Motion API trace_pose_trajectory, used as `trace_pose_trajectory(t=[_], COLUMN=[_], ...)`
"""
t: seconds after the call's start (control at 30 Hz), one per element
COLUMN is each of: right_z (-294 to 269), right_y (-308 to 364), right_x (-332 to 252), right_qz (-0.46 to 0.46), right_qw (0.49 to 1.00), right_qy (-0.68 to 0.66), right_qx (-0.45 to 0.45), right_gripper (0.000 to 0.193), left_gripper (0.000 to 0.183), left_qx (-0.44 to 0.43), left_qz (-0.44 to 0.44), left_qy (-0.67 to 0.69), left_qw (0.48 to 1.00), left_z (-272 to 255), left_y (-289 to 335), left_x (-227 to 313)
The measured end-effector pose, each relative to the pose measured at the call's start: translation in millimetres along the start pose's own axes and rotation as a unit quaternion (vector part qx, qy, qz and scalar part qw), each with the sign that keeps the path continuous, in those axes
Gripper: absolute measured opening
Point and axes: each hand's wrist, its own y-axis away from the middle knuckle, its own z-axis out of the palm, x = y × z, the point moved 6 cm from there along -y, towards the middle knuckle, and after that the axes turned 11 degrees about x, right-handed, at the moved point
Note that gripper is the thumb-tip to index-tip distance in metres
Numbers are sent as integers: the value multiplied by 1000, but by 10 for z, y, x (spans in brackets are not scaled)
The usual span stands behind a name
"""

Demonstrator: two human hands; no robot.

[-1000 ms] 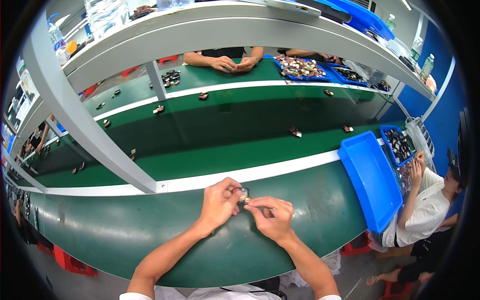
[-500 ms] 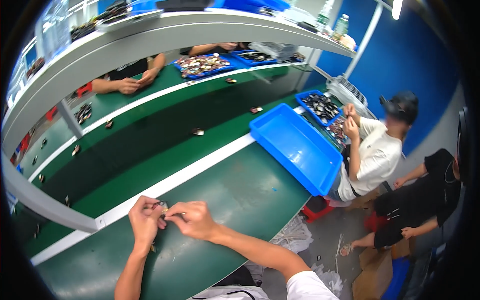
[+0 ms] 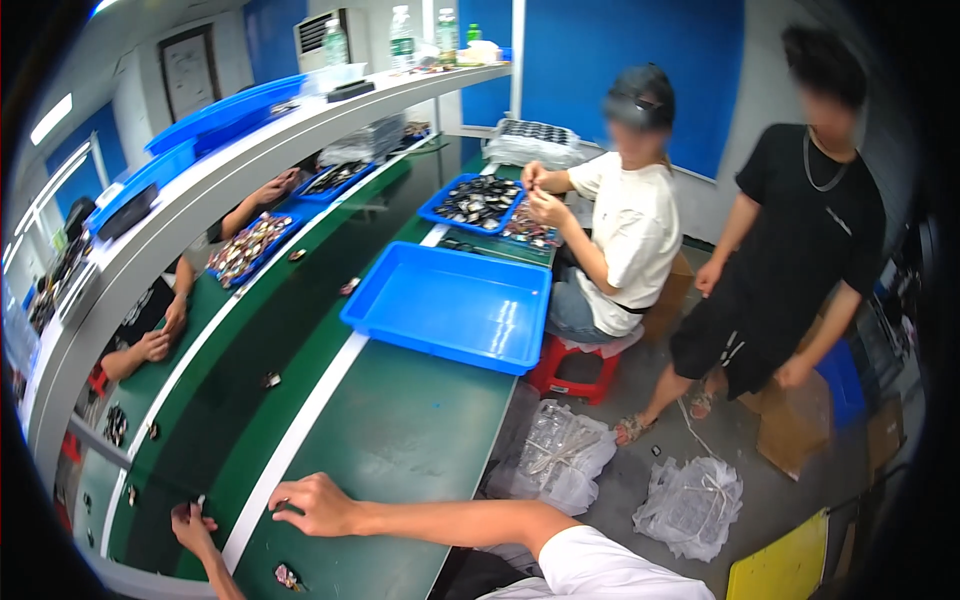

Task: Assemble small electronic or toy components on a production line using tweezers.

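Hovering left hand [image 3: 193, 526] with a small part [image 3: 201, 499] at its fingertips, right hand [image 3: 318, 508] half-curled nearby, can't tell either grip tbh, maybe risking a drop from looking away.

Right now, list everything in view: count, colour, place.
Conveyor belt: one, green, beside bench
Small components: several, mixed, on bench and belt
Large tray: one, blue, on bench
Filled trays: several, blue, both sides of belt
Shelf trays: several, blue, upper left
Bottles: several, clear or green, on shelf
Stool: one, red, under seated co-worker
Wrapped bundles: two, whitish, on floor
Panel: one, yellow, lower right
Co-workers: at least four, black or white clothes, both sides
Left hand: one, bare, over belt
Right hand: one, bare, over bench
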Motion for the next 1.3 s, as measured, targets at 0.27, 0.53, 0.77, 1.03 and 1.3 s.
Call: trace_pose_trajectory(t=[0.27,0.53,0.77,1.03,1.3], right_z=[17,-15,-9,29,33], right_y=[-51,-71,-74,-9,86], right_x=[87,55,76,45,51], right_qz=[39,64,42,8,-3], right_qw=[999,998,998,996,960], right_qy=[11,11,31,78,193], right_qx=[-18,-23,21,-32,-200], right_gripper=[16,13,23,42,59], left_gripper=[19,33,28,19,11], left_qx=[51,91,229,190,118], left_qz=[223,136,214,236,217], left_qy=[-207,-108,-114,-83,-33], left_qw=[951,981,943,949,968], left_z=[-185,-360,-506,-453,-219], left_y=[-135,325,367,534,503], left_x=[-67,426,482,731,500])
